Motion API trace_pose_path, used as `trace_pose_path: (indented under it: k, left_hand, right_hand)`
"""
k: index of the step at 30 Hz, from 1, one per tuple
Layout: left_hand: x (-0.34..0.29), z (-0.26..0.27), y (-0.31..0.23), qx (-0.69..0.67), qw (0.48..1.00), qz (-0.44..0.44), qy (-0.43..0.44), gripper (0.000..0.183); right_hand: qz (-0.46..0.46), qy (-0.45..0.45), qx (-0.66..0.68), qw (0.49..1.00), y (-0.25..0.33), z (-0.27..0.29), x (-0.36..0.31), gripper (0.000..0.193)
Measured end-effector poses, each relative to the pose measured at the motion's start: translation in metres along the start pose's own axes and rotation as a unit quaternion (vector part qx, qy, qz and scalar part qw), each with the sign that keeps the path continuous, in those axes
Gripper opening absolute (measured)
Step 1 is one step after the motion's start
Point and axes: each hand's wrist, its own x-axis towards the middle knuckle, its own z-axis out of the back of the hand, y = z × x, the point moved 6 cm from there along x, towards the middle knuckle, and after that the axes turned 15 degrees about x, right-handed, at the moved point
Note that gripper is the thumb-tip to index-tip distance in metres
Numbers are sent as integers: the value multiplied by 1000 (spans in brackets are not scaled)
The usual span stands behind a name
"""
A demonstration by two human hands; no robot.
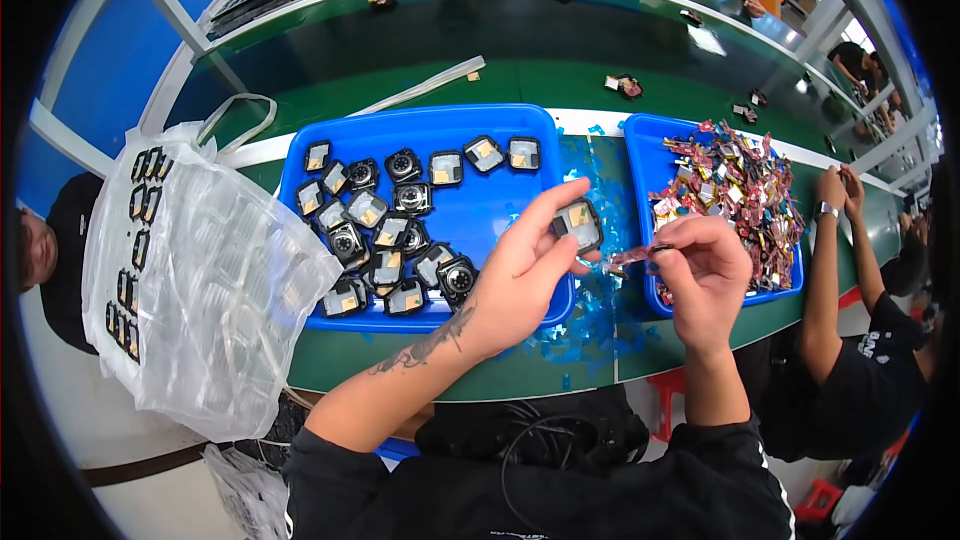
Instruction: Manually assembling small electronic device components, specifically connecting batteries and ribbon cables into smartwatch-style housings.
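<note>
My left hand point(522, 275) is closed around a square black smartwatch case point(580, 225), its pale inner face with a tan patch turned up. Close by on the right, my right hand point(706, 275) pinches a small electronic part with a reddish flex strip point(630, 256) between thumb and fingertips. The strip's end hangs near the watch case; whether they touch I cannot tell. Left of my hands, a blue tray point(490, 118) holds several similar watch cases point(367, 208), some showing round black backs. To the right, another blue tray point(640, 135) carries a heap of small reddish and silver parts point(725, 205).
Blue film scraps point(575, 330) litter the green table between the trays. A translucent plastic sheet of blister trays point(220, 290) overhangs the left side. Beyond runs a green conveyor belt point(400, 50) with scattered parts point(622, 87). Co-workers' arms point(825, 260) are at the right.
</note>
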Motion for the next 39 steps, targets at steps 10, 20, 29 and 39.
trace_pose_path:
  k: [10, 20, 29, 39]
  left_hand:
    - [-3, -3, 0, 52, 997, -52, -5, 48]
    - [-5, -10, -2, 77, 994, -73, 11, 47]
    - [-5, -11, -5, 112, 990, -79, 1, 48]
    - [-6, -12, -1, 124, 990, -67, 9, 48]
  right_hand:
    - [-60, 21, -265, 962, -1, -37, 12, 12]
    - [12, 4, -307, 952, 5, -42, 12, 12]
    - [1, 27, -288, 957, 7, -41, 15, 12]
    - [-24, 30, -299, 953, 8, -38, 16, 12]
